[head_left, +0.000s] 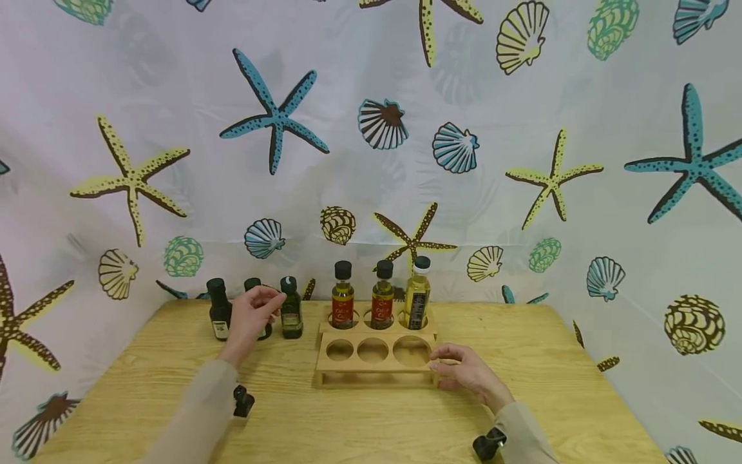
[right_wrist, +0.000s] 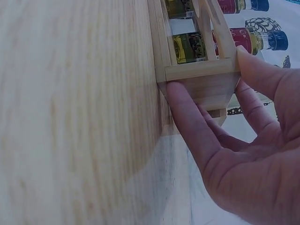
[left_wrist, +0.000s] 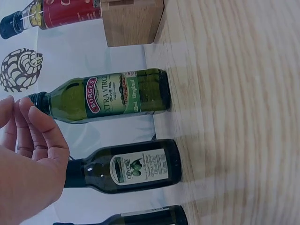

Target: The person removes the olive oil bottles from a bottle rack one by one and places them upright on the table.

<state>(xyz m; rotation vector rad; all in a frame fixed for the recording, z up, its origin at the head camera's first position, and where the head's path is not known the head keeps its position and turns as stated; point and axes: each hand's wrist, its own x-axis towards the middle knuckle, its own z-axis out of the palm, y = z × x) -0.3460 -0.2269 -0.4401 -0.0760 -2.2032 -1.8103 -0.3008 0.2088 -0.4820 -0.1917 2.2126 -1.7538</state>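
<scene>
Beige sleeves (head_left: 188,419) are closest up. Left hand (head_left: 252,319): fingers loosely bent, small gap to the thumb, nothing held as far as I can see (can't tell if they're touching). The green Borges bottle (head_left: 292,317) sits just right of those fingertips, on the counter (head_left: 278,399), long axis vertical, cap (head_left: 288,284) pointing up. That hand's the nearer of the 2; right hand (head_left: 468,372) grips the wooden rack (head_left: 348,367) at its right end.
</scene>
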